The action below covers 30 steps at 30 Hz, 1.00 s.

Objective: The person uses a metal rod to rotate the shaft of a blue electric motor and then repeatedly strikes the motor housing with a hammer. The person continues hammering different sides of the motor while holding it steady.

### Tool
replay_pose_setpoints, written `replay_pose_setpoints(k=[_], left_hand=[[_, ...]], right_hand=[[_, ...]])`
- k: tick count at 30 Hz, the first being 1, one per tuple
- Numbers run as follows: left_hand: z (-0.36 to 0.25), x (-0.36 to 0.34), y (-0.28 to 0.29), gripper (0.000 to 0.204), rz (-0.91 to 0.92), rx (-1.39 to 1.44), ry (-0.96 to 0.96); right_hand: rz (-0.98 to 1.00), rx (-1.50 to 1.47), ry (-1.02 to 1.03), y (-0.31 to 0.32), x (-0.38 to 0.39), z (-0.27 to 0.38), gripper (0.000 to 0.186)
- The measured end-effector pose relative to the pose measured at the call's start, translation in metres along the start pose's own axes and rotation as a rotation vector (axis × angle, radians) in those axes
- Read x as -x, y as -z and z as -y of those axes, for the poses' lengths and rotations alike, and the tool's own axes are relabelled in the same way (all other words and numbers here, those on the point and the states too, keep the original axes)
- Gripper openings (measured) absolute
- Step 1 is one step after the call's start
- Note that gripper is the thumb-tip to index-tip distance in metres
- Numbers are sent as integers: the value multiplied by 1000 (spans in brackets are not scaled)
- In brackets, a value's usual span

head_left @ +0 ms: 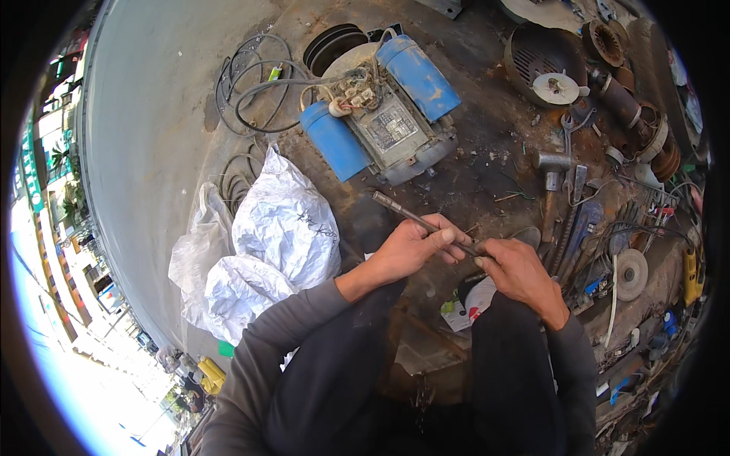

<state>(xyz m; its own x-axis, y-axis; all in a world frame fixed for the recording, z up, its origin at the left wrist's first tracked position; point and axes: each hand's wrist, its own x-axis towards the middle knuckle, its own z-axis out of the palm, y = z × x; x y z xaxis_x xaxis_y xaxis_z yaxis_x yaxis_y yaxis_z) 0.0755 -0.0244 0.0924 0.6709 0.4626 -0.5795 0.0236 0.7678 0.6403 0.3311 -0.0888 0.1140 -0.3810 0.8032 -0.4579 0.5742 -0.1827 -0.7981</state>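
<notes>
A thin, dull metal rod (pixel 395 207) slants across in front of my knees, its far end pointing up and to the left. My left hand (pixel 404 249) is closed round its middle, thumb on top. At the lower right end, my right hand (pixel 523 278) pinches the rod, and its fingers hide that tip. Beyond the hands an electric motor (pixel 395 125) lies on the dirty ground, with two blue cylinders (pixel 334 143) on its sides and exposed wiring on top. The rod's far end is just short of the motor, apart from it.
White crumpled sacks (pixel 285 220) sit at the left, below a coil of black cable (pixel 258 91). To the right lie a hammer (pixel 553 163), a wrench (pixel 568 140), a round disc (pixel 630 274) and many loose tools. A rusty perforated bowl-shaped part (pixel 525 64) stands at the far right.
</notes>
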Motion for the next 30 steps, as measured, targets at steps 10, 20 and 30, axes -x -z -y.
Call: replay_pose_setpoints(k=[10, 20, 30], left_hand=[[43, 12, 29, 39, -338, 208, 374], [42, 4, 10, 44, -237, 200, 295], [42, 1, 16, 45, -282, 104, 308]], right_hand=[[37, 194, 190, -66, 36, -24, 68], [-28, -550, -106, -95, 58, -41, 38], [195, -957, -251, -116, 52, -60, 48]])
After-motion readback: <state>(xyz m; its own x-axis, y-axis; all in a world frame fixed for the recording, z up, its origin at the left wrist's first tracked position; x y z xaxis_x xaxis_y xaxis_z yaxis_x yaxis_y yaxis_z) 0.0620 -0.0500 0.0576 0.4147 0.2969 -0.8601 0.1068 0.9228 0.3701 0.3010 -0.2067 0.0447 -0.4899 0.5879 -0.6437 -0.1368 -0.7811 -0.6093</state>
